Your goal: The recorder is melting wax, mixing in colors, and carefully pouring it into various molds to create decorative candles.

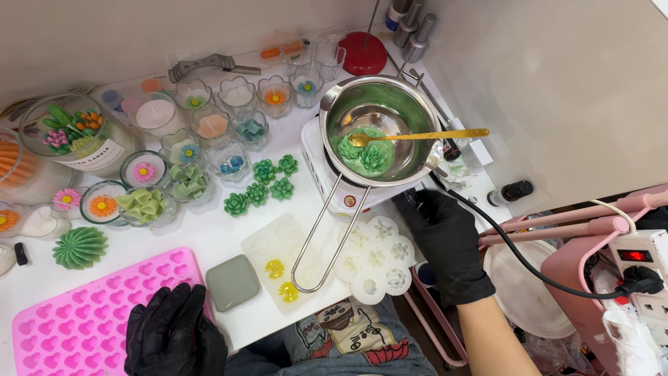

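Green wax flowers (pixel 363 150) sit in the steel melting pot (pixel 379 129) on the small white hot plate (pixel 334 184) near the desk's back right corner; they keep their petal shapes with a thin green pool around them, so by my judgement the melting has only just begun; a gold spoon (pixel 417 135) lies across the pot with its bowl among the flowers and its handle over the right rim, held by no hand. The right hand (pixel 445 240), in a black glove, rests at the desk's right edge just beside the hot plate's front corner, fingers loosely curled and gripping nothing that I can see; whether the fingertips touch the plate's switch I cannot tell. The left hand (pixel 174 334), also gloved in black, lies at the front edge with fingers spread flat on the corner of the pink silicone mould (pixel 90 313).

Done, as things lie: five more green flowers (pixel 261 186) wait loose on the desk just left of the plate; many small glass cups (pixel 209 118) towards the back left already hold set wax and decorations. Left, I judge: the clear moulds (pixel 278 261) and (pixel 376 257) at the front edge under the pot's long wire handle are mostly unfilled, save two yellow pieces; the pink mould's cells show no wax; a grey square piece (pixel 232 281) lies between them.
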